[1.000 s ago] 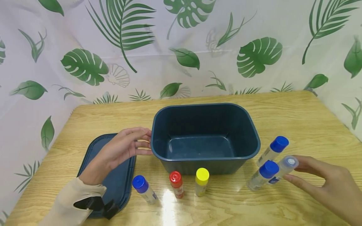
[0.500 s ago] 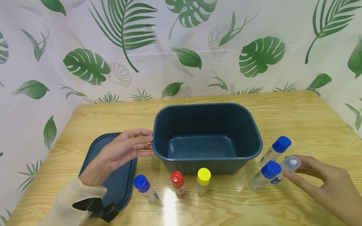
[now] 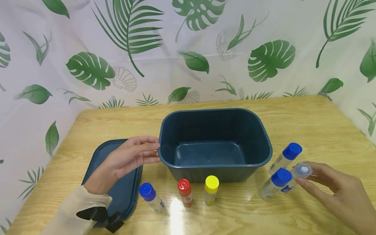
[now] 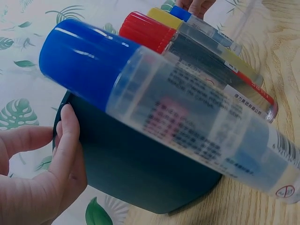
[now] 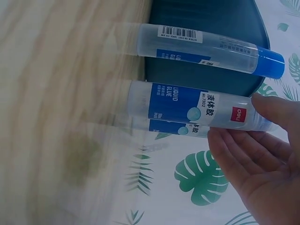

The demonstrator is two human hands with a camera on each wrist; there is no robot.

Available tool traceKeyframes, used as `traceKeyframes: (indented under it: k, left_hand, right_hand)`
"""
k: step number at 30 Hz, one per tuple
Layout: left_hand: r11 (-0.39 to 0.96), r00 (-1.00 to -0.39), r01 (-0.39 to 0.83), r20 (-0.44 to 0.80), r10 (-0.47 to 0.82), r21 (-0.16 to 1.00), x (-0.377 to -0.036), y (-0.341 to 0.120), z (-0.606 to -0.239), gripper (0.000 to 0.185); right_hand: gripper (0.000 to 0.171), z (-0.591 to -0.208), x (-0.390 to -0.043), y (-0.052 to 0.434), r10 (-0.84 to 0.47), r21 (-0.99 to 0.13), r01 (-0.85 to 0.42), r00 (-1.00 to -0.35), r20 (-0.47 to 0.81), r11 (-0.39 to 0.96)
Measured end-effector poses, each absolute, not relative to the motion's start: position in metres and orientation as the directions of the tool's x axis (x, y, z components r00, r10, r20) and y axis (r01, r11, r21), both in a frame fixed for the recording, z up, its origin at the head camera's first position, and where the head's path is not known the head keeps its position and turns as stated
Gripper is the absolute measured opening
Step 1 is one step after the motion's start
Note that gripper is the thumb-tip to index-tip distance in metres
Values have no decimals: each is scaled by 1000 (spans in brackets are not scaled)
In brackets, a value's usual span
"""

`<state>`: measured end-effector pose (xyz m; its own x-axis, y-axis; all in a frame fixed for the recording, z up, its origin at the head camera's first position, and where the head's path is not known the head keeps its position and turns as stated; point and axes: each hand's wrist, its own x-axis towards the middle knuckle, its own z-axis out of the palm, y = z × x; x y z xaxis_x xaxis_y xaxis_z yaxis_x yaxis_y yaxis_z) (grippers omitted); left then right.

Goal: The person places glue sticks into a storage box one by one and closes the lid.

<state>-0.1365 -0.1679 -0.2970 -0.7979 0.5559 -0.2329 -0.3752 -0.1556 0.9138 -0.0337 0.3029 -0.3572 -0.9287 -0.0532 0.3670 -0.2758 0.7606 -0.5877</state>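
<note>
Dark blue bin (image 3: 215, 143) upright mid-table (image 3: 308, 120), open top, nothing visible inside.

Left hand (image 3: 129, 158) at bin's left end: fingers (image 4: 70, 136) straight, tips touching the outer wall just under the rim, thumb apart, nothing clasped (flat contact only, confirmed in left wrist view). Matching lid (image 3: 117, 186) flat on table left of bin, partly under that hand and sleeve.

Right hand (image 3: 337, 192) right of bin, near front corner. Thumb and fingertips (image 5: 234, 145) pinching the capless glue bottle (image 3: 298, 174) near its nozzle end; narrow grip, bottle held. Bottle standing tilted on table, clear of the bin wall, label reads LIQUID GLUE in right wrist view.

Two blue-capped bottles just beside the held one, both closer to bin: one (image 3: 274, 182) touching or nearly touching it (cannot tell which), other (image 3: 285, 156) slightly behind, near bin's right front corner.

In front of bin, row of three standing bottles: blue-capped (image 3: 151, 197) off the front-left corner, just beside lid edge; red-capped (image 3: 185, 192) and yellow-capped (image 3: 211, 189) near the front wall, close together, not touching.

Leaf-print curtain (image 3: 188, 49) behind bin, along table's far edge.
</note>
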Motion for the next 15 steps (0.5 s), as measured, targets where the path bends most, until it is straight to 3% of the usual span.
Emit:
traceKeyframes:
  k: [15]
  left_hand:
    - [-158,-804,-364,-225,550,918,-136,-168,-301,14]
  right_hand:
    - [38,-350,-33,299,-64,-590,-340,-897,437,732]
